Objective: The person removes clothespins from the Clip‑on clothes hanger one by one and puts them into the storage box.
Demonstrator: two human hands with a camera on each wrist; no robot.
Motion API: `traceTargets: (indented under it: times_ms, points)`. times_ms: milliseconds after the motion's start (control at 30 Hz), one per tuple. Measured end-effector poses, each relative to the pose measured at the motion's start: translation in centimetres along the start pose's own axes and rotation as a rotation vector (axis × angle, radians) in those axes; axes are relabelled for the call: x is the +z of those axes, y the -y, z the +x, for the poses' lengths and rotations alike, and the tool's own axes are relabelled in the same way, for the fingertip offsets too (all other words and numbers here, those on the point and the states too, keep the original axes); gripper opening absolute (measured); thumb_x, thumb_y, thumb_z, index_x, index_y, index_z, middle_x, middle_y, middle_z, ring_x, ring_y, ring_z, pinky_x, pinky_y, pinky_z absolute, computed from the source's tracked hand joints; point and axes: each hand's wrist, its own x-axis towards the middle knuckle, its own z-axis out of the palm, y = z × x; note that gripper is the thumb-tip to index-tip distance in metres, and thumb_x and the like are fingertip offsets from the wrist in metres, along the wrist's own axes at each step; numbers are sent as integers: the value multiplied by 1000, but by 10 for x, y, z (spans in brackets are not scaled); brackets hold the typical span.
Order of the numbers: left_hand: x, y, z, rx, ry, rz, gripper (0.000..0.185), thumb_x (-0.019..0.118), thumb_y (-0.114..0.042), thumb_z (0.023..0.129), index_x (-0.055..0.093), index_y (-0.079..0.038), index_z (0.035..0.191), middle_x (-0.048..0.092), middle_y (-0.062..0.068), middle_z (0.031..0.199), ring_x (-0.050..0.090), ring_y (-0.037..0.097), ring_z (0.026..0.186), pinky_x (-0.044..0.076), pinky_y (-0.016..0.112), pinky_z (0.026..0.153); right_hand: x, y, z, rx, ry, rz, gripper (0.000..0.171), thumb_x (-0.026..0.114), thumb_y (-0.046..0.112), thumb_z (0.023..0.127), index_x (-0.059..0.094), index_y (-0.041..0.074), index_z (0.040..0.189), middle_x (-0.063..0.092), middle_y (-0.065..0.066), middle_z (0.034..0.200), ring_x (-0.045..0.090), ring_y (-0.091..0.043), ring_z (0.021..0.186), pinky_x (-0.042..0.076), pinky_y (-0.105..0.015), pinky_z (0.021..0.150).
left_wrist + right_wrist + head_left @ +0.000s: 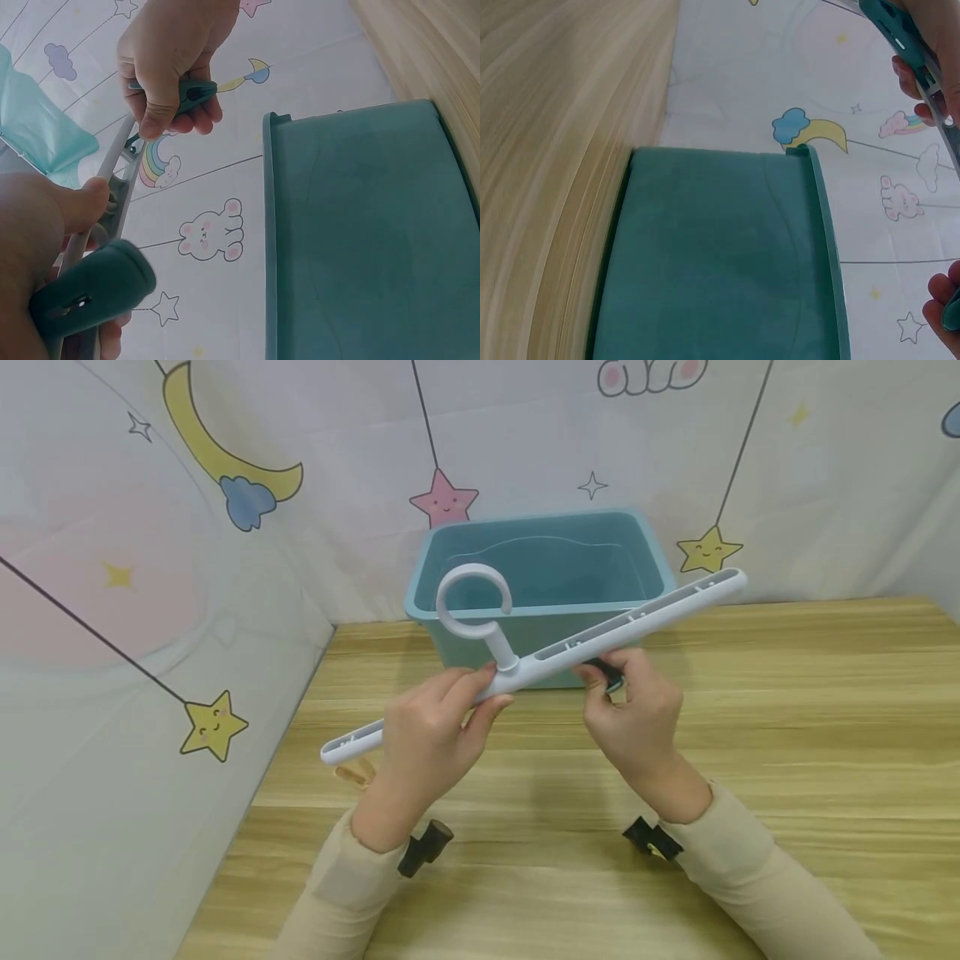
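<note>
White plastic is what is being handled here: a long hanger bar with a ring hook is held slanted above the wooden counter, its low end at eight o'clock and its high end at two o'clock, just in front of the teal bin. The left hand is wrapped round the bar just beside the hook's stem, fingers curled, so that grip is clamped on the bar. The right hand is closed on a small teal clip, pinched between thumb and fingers and pressed up against the underside of the bar at its middle.

A slip is judged the main risk. The clip is small and sprung, and if the pinch is eased before its jaws are seated on the bar, it could be flicked out towards the bin at twelve o'clock or dropped onto the counter. The bar is supported firmly at one point only, so a hard push from the right could tilt it or twist it in the left grip. A second teal clip is seen close to the left wrist camera; whether it is fixed to the bar cannot be told.
</note>
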Motion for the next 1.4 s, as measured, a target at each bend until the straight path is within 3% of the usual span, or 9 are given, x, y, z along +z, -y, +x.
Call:
traceTargets:
  times_ms: [300,433,600,733,867,1000,1067,1267,1400]
  points:
    - [3,-2,0,-20,-5,10,29,63,-27,95,68,1,99,70,9,77,65,19,59,48,28,46,2,-5,1,-98,-65,-54,12,71,-5,76,60,-6,77,65,-16,64,59,-27,50,44,-40,46]
    - [2,-1,0,-24,-13,19,31,61,-29,96,68,1,99,70,9,77,64,19,58,48,28,46,0,-4,4,-79,-20,-15,14,73,-3,77,60,-7,79,65,-17,66,58,-26,50,44,-40,48]
    - [0,1,1,-17,-30,33,36,56,-33,98,68,2,98,69,9,76,62,18,55,46,28,45,0,-2,7,-40,63,50,22,72,8,86,58,-9,83,67,-20,72,64,-29,57,50,-41,52]
    - [0,3,1,-4,-55,40,37,56,-33,98,68,2,97,68,10,74,61,19,54,44,28,43,0,-1,9,-17,97,102,25,72,11,87,60,-11,84,68,-20,74,67,-30,60,51,-27,58]
    - [-1,6,1,-5,-88,52,36,59,-32,96,67,3,97,68,11,74,59,19,52,43,29,42,-3,-3,11,-3,139,141,31,70,19,90,62,-11,88,70,-21,78,66,-28,59,43,-8,64]
    - [-5,8,1,-23,-102,59,35,60,-32,96,67,2,97,68,11,74,54,17,49,40,29,41,-5,-6,16,-11,172,123,40,64,30,93,63,-10,91,70,-20,78,63,-25,55,40,-7,61]
    - [-6,9,1,-26,-106,61,36,59,-33,97,67,2,97,68,11,74,54,16,49,40,29,41,-6,-7,19,-6,181,105,36,67,27,92,64,-9,92,70,-19,77,62,-24,55,39,-8,60]
    - [-10,10,3,-27,-128,73,36,58,-34,97,67,1,95,67,9,72,54,16,49,39,29,40,-11,-16,29,31,217,59,20,77,-2,78,65,-10,92,70,-18,78,56,-17,54,36,-8,58]
    - [-11,10,3,-28,-133,67,36,58,-34,97,67,0,95,65,8,71,53,15,49,39,29,40,-15,-27,39,31,255,16,21,77,-4,77,64,-11,92,68,-18,72,46,-12,51,32,-11,53]
